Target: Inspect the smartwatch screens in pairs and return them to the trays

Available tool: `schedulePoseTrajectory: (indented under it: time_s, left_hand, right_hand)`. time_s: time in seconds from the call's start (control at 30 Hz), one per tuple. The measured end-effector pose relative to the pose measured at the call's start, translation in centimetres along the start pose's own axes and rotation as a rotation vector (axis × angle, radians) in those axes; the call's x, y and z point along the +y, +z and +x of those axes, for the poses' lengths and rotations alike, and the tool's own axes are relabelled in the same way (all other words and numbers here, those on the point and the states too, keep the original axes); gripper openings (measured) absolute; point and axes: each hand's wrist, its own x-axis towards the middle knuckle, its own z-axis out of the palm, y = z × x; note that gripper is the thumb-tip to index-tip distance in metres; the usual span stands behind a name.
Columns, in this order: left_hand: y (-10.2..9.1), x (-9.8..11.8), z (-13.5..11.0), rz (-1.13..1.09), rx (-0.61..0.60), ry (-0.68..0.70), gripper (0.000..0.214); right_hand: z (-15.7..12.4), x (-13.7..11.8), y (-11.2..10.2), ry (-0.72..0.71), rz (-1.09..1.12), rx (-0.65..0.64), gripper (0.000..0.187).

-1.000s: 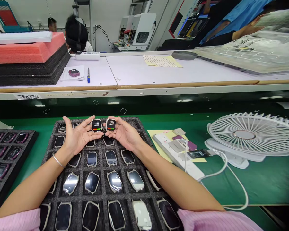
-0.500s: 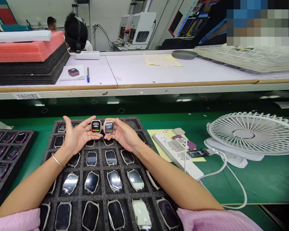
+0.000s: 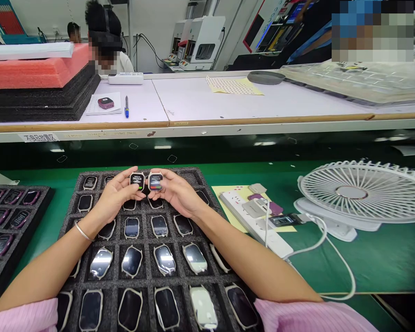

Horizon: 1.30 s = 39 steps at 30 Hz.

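Note:
My left hand [image 3: 115,193] is closed around the edges of a smartwatch [image 3: 136,180] without a strap, its thumb on the lit screen. Close beside it, my right hand [image 3: 174,190] grips a second smartwatch [image 3: 155,180], also lit, with the thumb at its screen. Both screens show small text and coloured areas at the bottom. Below my hands lies a dark foam tray [image 3: 147,246] whose compartments hold several light-framed watch bodies, most with dark or reflecting screens. A whitish watch body [image 3: 203,308] in the near row differs from the dark-screened ones.
Another foam tray [image 3: 38,226] with purple-framed watches lies at left. To the right are a power strip [image 3: 233,203] with cables and a white fan [image 3: 352,193]. A raised shelf [image 3: 193,103] runs behind, bearing stacked foam [image 3: 27,76]. A person [image 3: 107,37] sits beyond it.
My left thumb has swung from pointing up and away onto its watch's screen. The right thumb has come onto the other screen, whose display looks brighter. The person beyond the shelf has turned their head.

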Motion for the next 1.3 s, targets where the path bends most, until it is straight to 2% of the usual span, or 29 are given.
schedulePoseTrajectory:
  time_s: [0.13,0.3,0.47,0.73,0.93,1.3]
  left_hand:
    - [0.2,-0.6,-0.1,0.112,0.033,0.09,0.063]
    - [0.4,-0.7,-0.1,0.159,0.049,0.125,0.055]
    - [0.5,-0.6,-0.3,0.145,0.009,0.136,0.059]
    - [0.7,0.0,-1.1,0.181,0.002,0.131,0.039]
    - [0.9,0.2,-1.2,0.174,-0.001,0.115,0.037]
    - [1.1,0.0,-1.3,0.178,-0.017,0.083,0.033]
  right_hand:
    - [-0.3,0.2,0.0,-0.022,-0.061,-0.05,0.046]
    - [-0.2,0.5,0.0,-0.052,-0.103,-0.072,0.044]
    - [-0.2,0.3,0.2,-0.073,-0.09,-0.054,0.046]
    - [-0.8,0.0,0.6,-0.084,-0.114,-0.062,0.039]
    - [-0.9,-0.2,0.6,-0.063,-0.127,-0.041,0.033]
    - [-0.8,0.0,0.7,-0.099,-0.193,0.014,0.032]
